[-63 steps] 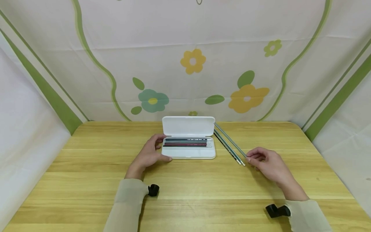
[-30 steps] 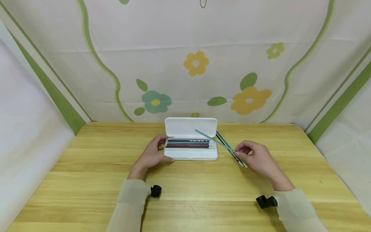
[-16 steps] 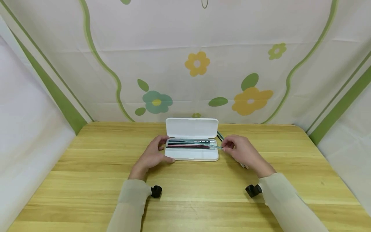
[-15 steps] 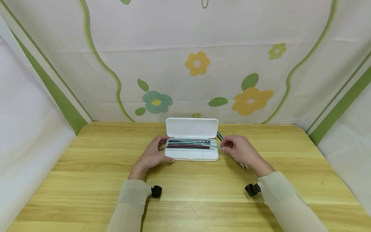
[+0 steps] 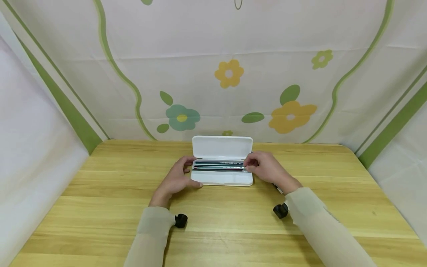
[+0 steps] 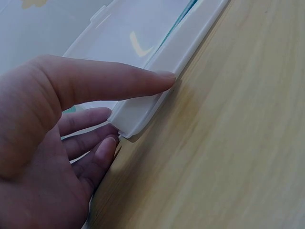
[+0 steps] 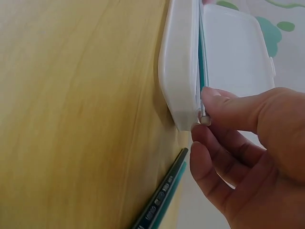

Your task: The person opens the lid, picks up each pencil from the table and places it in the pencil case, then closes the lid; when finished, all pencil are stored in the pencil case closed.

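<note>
A white pencil case [image 5: 220, 180] lies with its lid [image 5: 222, 147] raised at the back of the table. Several dark, teal and red pencils [image 5: 210, 162] lie lengthwise inside. My left hand [image 5: 175, 181] holds the case's left end, thumb along the front wall and fingers at the end and behind. With thumb and fingers, my right hand [image 5: 265, 168] pinches a teal pencil [image 7: 202, 62] near its eraser end, over the case's right end. In the right wrist view the pencil runs along the case's opening, its eraser tip by the case's corner.
Loose pencils [image 7: 159, 200] lie on the table to the right of the case, mostly hidden under the right hand in the head view. A flowered cloth [image 5: 186, 74] hangs behind the wooden table [image 5: 220, 222].
My right hand has picked up a pencil from the loose ones at the right and carried it left into the case, turning it level with the others. The left hand has stayed on the case.
</note>
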The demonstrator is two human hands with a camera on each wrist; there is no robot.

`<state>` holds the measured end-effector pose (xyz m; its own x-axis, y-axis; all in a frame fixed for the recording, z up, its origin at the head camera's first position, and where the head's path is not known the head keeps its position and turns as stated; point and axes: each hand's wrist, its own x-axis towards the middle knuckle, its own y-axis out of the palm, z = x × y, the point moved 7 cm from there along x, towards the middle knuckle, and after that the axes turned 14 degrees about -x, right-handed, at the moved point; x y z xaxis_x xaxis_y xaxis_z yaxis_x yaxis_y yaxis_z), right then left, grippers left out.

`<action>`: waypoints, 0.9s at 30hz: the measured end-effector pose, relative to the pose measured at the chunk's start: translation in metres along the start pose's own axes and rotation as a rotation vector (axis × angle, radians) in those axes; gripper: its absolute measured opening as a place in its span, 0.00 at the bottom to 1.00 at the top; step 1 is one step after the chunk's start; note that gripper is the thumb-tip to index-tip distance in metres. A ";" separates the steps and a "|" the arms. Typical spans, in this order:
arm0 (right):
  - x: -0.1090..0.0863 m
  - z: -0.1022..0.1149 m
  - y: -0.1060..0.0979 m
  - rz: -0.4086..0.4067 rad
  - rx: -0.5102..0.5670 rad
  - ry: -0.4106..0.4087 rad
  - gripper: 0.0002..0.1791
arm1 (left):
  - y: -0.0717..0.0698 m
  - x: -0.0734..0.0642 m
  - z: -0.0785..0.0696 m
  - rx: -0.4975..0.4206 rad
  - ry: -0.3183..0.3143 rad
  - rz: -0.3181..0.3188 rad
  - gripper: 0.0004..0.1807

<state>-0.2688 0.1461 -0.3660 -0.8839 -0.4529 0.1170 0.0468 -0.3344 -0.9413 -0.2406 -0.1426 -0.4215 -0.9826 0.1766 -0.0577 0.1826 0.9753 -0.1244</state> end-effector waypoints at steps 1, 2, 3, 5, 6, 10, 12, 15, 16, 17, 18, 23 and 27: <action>0.001 0.000 0.001 0.002 0.003 -0.001 0.02 | 0.000 0.000 0.000 -0.001 0.000 -0.001 0.51; 0.002 0.001 0.002 0.005 0.006 0.001 0.01 | 0.000 0.000 0.000 -0.002 0.000 -0.001 0.51; 0.002 0.001 0.003 0.005 0.008 0.003 0.01 | 0.000 0.000 0.000 -0.003 0.000 -0.001 0.51; 0.003 0.001 0.004 0.000 0.017 0.010 0.03 | 0.000 0.001 0.000 -0.004 -0.001 -0.001 0.51; 0.003 0.001 0.005 0.001 0.022 0.016 0.04 | 0.000 0.001 0.000 -0.004 0.000 -0.001 0.51; 0.004 -0.001 0.009 0.008 0.033 0.037 0.04 | 0.001 0.001 0.000 -0.005 0.005 0.002 0.51; 0.004 -0.002 0.010 0.016 0.030 0.043 0.04 | 0.001 0.001 -0.001 -0.006 0.009 0.004 0.50; 0.003 -0.002 0.011 0.018 0.027 0.047 0.04 | 0.000 0.002 0.000 -0.008 0.015 0.005 0.50; 0.003 -0.003 0.011 0.018 0.027 0.046 0.04 | 0.000 0.002 0.000 -0.008 0.016 0.005 0.50; 0.003 -0.003 0.011 0.017 0.028 0.046 0.04 | 0.000 0.002 0.000 -0.008 0.017 0.005 0.50; 0.002 -0.003 0.011 0.015 0.028 0.047 0.04 | 0.000 0.002 0.000 -0.007 0.018 0.005 0.50; 0.000 -0.004 0.009 0.001 0.037 0.056 0.04 | 0.001 0.001 0.000 -0.001 0.021 0.007 0.50; -0.006 -0.005 0.004 -0.018 0.071 0.076 0.04 | 0.001 0.001 -0.001 0.000 0.016 0.005 0.50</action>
<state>-0.2659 0.1512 -0.3719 -0.9173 -0.3836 0.1068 0.0610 -0.4005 -0.9143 -0.2415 -0.1413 -0.4207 -0.9821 0.1837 -0.0428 0.1876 0.9743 -0.1246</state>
